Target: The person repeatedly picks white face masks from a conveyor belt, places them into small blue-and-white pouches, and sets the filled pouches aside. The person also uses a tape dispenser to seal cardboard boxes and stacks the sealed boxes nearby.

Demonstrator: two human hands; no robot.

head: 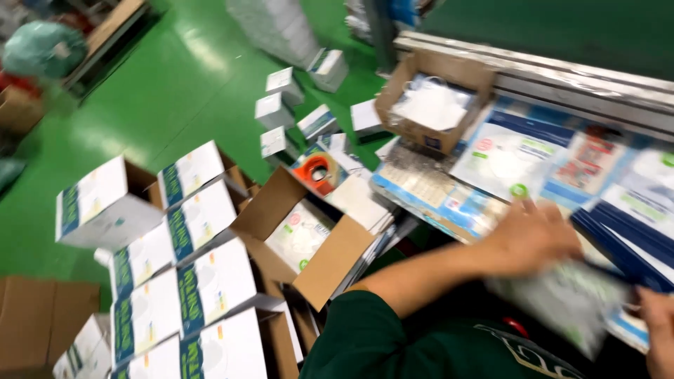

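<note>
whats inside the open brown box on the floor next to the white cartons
The open brown box holds a flat clear packet with a white item in it, lying on top. Whatever lies beneath the packet is covered, and motion blur hides finer detail.

We see white cartons point(189, 281) stacked at left on the green floor point(161, 91); an orange tape roll point(319, 172) beside an open cardboard box point(302, 235); small white boxes point(281, 112) beyond.
</note>
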